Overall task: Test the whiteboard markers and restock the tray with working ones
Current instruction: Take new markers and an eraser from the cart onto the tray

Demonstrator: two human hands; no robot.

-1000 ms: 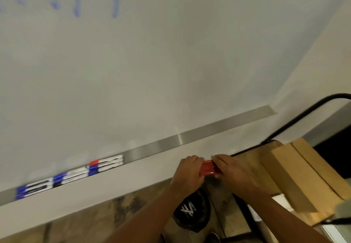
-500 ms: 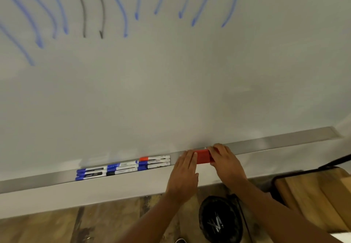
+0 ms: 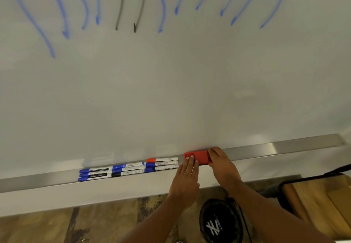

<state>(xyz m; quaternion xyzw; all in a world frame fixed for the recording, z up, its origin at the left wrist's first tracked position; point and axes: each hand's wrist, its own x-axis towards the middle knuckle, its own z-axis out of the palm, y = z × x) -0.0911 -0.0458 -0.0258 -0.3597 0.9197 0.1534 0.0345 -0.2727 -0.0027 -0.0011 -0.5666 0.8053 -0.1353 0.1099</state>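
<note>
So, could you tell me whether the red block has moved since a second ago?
Yes. The red block was held below the tray, over the floor; now it sits up on the tray, just right of the markers, with both hands on it.

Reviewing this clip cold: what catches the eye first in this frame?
A bright red block sits on the metal tray, with the left hand and right hand both on it. Left of it lie bundled markers; blue and dark test strokes cross the whiteboard's top.
</note>
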